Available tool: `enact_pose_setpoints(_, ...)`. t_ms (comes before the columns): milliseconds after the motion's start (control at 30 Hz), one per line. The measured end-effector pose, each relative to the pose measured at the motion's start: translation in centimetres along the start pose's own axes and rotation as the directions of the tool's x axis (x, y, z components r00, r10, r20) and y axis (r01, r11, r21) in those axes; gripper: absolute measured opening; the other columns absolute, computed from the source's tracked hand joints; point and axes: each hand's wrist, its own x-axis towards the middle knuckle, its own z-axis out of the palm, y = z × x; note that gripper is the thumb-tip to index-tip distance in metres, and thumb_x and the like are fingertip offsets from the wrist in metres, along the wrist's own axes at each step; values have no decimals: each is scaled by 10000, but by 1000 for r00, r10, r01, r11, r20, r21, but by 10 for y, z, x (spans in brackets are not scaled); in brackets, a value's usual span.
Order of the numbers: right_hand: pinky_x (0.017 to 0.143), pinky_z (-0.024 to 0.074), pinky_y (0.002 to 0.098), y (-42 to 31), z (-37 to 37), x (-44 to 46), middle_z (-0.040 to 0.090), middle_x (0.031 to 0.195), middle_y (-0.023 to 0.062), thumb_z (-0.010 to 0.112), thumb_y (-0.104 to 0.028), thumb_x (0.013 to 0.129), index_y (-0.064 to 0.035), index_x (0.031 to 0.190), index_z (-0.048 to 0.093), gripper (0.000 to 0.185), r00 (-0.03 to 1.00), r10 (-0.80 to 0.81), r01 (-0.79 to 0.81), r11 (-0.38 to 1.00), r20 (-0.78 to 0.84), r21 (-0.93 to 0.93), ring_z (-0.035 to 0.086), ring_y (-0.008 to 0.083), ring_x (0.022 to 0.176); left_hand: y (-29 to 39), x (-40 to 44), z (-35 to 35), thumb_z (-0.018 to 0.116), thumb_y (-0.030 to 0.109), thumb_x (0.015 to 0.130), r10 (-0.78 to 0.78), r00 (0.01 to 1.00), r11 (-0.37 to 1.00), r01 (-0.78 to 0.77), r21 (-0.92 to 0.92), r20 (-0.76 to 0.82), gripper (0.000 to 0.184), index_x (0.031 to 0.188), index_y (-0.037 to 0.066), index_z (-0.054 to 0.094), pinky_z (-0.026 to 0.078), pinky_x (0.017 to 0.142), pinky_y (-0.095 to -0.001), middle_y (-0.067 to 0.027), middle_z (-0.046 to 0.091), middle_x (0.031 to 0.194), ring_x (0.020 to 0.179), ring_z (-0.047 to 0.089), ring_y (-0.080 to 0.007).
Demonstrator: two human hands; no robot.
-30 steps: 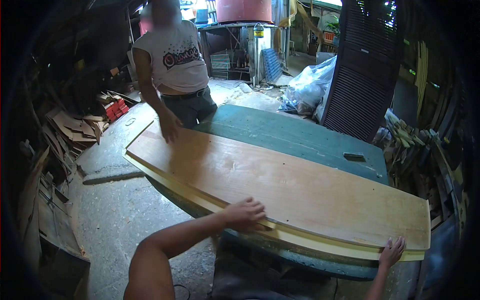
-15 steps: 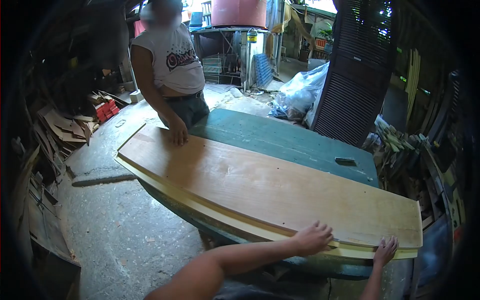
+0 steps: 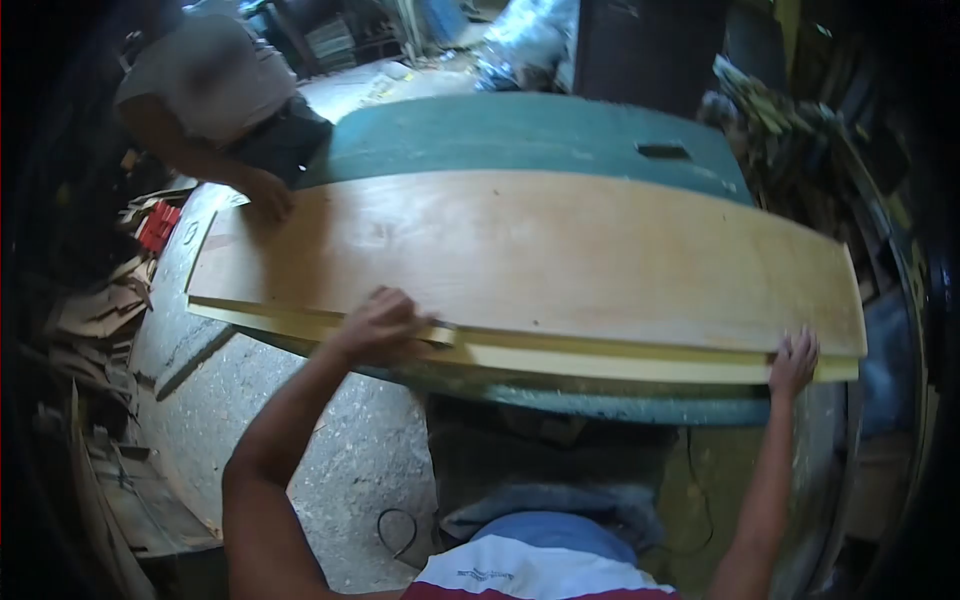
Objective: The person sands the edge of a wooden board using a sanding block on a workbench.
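A long, curved-edge plywood panel (image 3: pixel 560 255) lies across a green table, with a pale lower board (image 3: pixel 620 362) showing along its near side. My left hand (image 3: pixel 382 325) is closed around a narrow wooden strip (image 3: pixel 440 334) at the panel's near edge; the strip's cut end shows just right of my fingers. At the panel's near right corner, my right hand (image 3: pixel 795 362) rests with fingers laid over the top and slightly apart. Its thumb side touches the edge.
Across the table, a person's hand (image 3: pixel 268 195) rests on the panel's far left end. The green tabletop (image 3: pixel 480 130) extends behind the panel and has a dark slot (image 3: pixel 663 152). Scrap wood (image 3: pixel 780 105) is piled at right, and red blocks (image 3: pixel 158 226) lie at left.
My left hand has moved left along the panel's near edge, and the strip's end now lies farther left. My right hand stays at the right corner. The view has tilted down.
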Motion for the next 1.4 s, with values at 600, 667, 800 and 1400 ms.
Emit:
enact_pose_setpoints(600,1205,353,499,-42,-34,-1,538,1514,190,627,-471,1012,-55,1444,575,603,999,45,-45,999,-2,5,439,402,1439,122,175,67,740,404,923,-1,1000,999,2,-53,17,469,1271,89,727,469,875,-419,-82,570,986,945,587,-250)
enact_pose_setpoints(667,1203,355,499,-17,-19,-4,534,1520,191,627,-480,1010,-55,1446,574,611,1000,26,-27,1000,-13,-8,438,401,1441,152,216,103,681,415,970,8,1000,989,-11,-145,-19,419,1271,128,732,454,958,-460,-109,592,1089,1065,585,-276)
enact_pose_setpoints(800,1213,346,491,-28,-18,1,525,1531,188,610,-489,1019,-65,1458,570,611,997,74,-74,997,35,-3,429,381,1457,210,310,139,630,444,990,-12,1000,980,11,-198,-3,430,1229,102,731,422,1048,-506,-140,611,1269,1235,568,-301)
enact_pose_setpoints(1400,1200,358,479,-20,-20,-3,527,1529,184,589,-451,1039,-80,1470,567,569,999,22,-21,999,40,-29,445,372,1443,5,-34,-17,872,476,736,-174,984,948,177,264,-33,546,1230,282,744,422,894,-435,18,591,950,925,607,-188)
